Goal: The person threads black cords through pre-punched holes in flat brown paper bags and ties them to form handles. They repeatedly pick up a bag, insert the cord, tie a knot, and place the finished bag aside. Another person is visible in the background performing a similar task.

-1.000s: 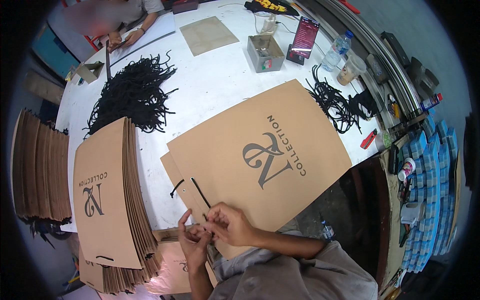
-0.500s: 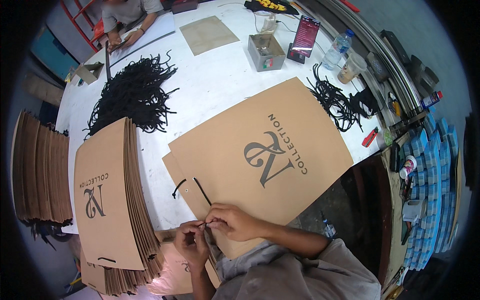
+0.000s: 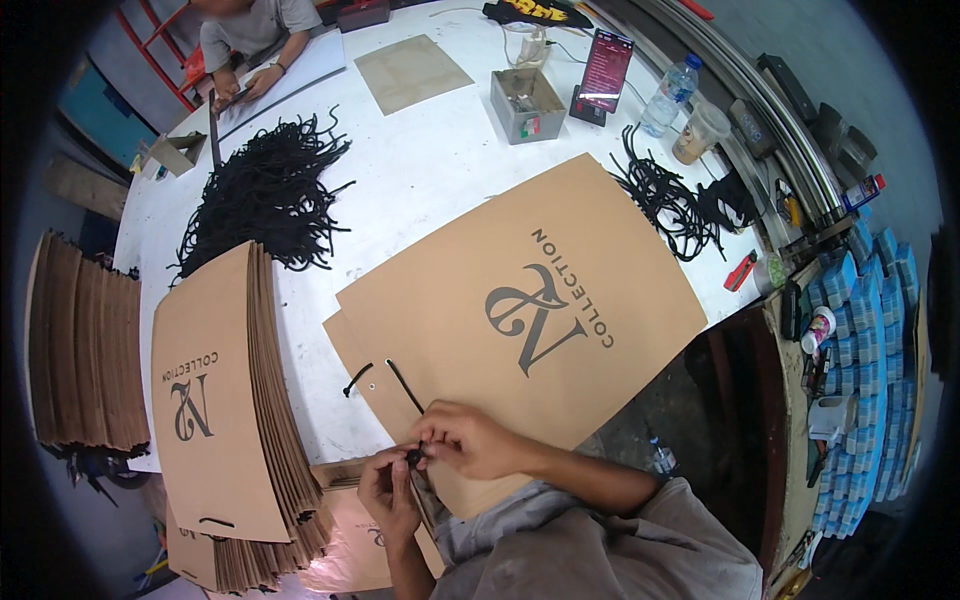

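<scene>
A flat brown paper bag [image 3: 620, 250] with a dark printed logo lies at a slant before me, its near corner over my lap. Black cord [image 3: 404, 386] comes out of a hole near its left edge and runs down to my hands. Another short cord end [image 3: 357, 377] sticks out by that edge. At the bag's lower edge, my left hand [image 3: 390, 490] pinches the cord, which bunches into a small dark loop or knot between the fingertips. My right hand [image 3: 465, 440] rests over the bag's edge, its closed fingers on the same cord. The fingertips partly hide the cord's end.
Stacked paper bags [image 3: 215, 350] stand left, with another stack [image 3: 85, 350] beyond. Black cords lie in a big pile [image 3: 265, 190] and a smaller one [image 3: 670, 200]. A metal box [image 3: 527, 110], phone [image 3: 605, 75], bottle [image 3: 670, 95] and red cutter [image 3: 740, 271] are on the table. Across sits another person [image 3: 260, 50].
The cord between my fingertips, a thin strand before, is now bunched into a dark loop or knot. Both hands stay at the bag's lower edge, shifting only slightly.
</scene>
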The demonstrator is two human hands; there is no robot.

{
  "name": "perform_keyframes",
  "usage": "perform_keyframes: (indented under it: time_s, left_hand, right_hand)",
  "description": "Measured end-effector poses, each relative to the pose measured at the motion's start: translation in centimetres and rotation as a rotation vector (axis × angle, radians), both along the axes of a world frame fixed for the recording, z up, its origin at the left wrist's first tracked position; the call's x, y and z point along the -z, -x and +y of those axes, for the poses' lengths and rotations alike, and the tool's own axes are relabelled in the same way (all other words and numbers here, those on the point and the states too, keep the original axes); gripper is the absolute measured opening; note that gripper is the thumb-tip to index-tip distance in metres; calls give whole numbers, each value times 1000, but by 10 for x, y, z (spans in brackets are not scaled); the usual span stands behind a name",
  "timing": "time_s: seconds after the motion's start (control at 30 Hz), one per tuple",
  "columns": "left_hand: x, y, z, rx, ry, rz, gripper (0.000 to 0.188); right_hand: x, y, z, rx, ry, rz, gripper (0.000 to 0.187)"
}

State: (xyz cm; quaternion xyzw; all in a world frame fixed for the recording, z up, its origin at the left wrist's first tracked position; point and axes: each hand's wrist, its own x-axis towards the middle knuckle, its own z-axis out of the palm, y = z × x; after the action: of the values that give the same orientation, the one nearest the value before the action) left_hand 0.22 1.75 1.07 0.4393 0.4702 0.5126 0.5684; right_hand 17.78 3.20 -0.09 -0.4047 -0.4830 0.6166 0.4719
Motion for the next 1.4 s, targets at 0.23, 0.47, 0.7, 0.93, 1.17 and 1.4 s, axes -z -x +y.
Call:
perform_keyframes:
  time_s: [0.23,0.47,0.7,0.93,1.17,1.4]
  left_hand:
    - [-16,25,-20,-15,-311,148,14]
    - [-15,36,-13,253,-659,904,68]
    - [20,41,-54,728,-844,1236,57]
    - [-12,52,-50,604,-978,1088,37]
    - [-97,34,3,314,-1026,892,19]
    - [-172,51,109,-594,-1044,1236,24]
  right_hand:
    - [3,22,-4,57,-540,-670,16]
    - [-18,-88,-20,363,-477,-700,53]
    - [-43,-173,-55,539,-234,-1268,62]
    - [-25,-307,-80,1327,-247,-608,38]
    - [81,-409,-47,1034,-169,-805,25]
    - [56,-386,-28,1092,104,-1325,18]
